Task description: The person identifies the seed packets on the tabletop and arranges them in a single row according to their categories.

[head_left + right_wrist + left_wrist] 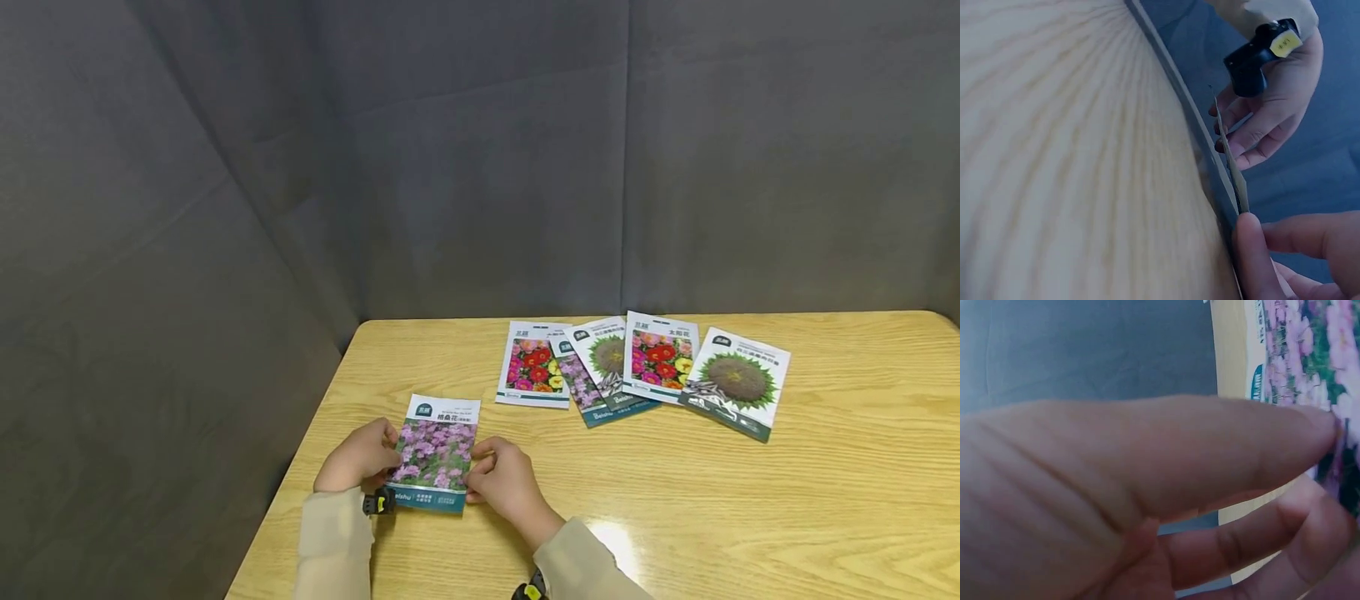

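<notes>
A seed packet with pink-purple flowers is held between the two hands over the near left part of the table. My left hand pinches its left edge; in the left wrist view the thumb lies over the printed front, with curled fingers below. At the opposite edge my right hand pinches the packet with thumb and fingers. The right wrist view catches the packet nearly edge-on, raised off the tabletop at that side, with the left hand across from the right fingertips.
Toward the back of the wooden table several more seed packets lie partly overlapping: red-and-yellow flower packets, sunflower packets and a purple-flower one. Grey cloth hangs behind and to the left.
</notes>
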Demonstrator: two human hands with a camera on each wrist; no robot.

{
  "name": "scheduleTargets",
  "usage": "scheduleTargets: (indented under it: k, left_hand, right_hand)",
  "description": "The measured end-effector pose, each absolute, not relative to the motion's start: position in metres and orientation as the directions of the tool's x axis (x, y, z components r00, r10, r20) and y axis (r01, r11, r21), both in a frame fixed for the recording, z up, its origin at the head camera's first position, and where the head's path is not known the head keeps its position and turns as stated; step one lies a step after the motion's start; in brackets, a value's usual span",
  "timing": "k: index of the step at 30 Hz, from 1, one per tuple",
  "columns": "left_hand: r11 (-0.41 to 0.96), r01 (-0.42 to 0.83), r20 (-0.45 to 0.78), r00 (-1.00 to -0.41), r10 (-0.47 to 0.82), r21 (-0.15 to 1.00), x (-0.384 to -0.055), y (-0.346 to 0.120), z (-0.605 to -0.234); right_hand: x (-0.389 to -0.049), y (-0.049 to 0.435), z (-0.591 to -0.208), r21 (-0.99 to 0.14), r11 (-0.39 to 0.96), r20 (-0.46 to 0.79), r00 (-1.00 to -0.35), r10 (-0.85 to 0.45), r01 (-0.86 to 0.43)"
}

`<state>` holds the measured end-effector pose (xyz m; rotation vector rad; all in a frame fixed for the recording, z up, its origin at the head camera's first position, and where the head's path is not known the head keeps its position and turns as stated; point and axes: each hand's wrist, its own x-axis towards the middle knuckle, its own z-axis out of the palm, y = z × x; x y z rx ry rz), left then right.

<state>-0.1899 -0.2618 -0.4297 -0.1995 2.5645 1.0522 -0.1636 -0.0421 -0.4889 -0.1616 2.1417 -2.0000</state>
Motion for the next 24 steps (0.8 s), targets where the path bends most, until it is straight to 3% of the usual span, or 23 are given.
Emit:
scheduleTargets:
  k: [7, 24]
  left_hand:
    - [0.775, -0.238, -0.389, -0.921, 0.011, 0.586, -0.1892, -0.2659, -0.4327]
    - [0.787, -0.251, -0.396, -0.918, -0.008, 0.564, -0.1885, -0.266, -0.433]
  right_hand:
    - [-0.1618, -0.0481, -0.4894, -0.99, 0.14, -0.035, -0.976, -0.215, 0.005]
    - [-0.1617, -0.0463, -0.4883, -0.973, 0.22, 0.025, -0.976, -0.219, -0.074]
